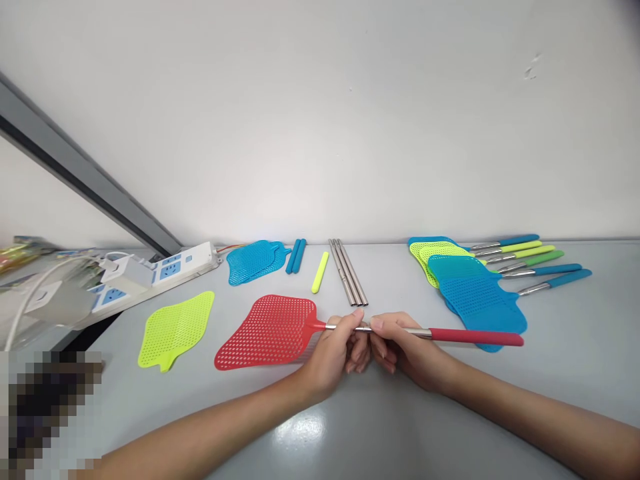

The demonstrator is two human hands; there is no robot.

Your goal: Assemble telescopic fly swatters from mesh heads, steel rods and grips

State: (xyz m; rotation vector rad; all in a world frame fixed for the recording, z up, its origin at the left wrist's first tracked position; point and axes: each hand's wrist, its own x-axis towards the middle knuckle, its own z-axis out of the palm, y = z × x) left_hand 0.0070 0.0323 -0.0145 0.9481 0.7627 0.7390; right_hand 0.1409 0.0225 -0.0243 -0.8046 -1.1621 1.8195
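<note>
A red fly swatter (267,330) lies across the grey table in front of me, its mesh head to the left and its red grip (475,337) to the right. Both hands pinch its thin metal shaft. My left hand (337,353) grips the shaft near the head, fingers curled round it. Right beside it, my right hand (400,350) holds the shaft toward the grip, fingers closed.
A yellow-green mesh head (175,328) and a blue one (255,260) lie at the left. Blue grips (296,255), a yellow grip (320,272) and metal rods (349,280) sit behind. Several finished swatters (475,287) are piled at right. A power strip (165,270) stands far left.
</note>
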